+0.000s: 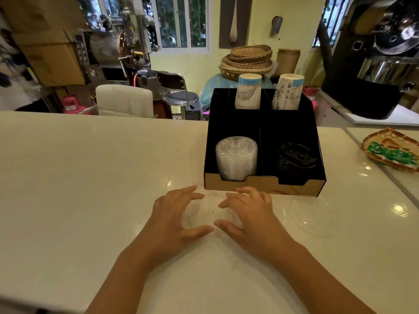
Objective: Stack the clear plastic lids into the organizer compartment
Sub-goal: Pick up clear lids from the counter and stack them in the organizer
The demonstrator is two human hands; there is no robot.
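While both hands (174, 214) cup it, clear lid (205, 215) (nearly invisible), flat on counter (90, 177)

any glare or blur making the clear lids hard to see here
Head view: the loose clear lid between the left hand and right hand nearly vanishes against the pale counter; glare spots lie at right; the frame edges bend and blur.

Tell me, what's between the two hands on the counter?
A clear plastic lid lies flat on the counter between the left hand and right hand, fingers curled around its edges. The head view shows it.
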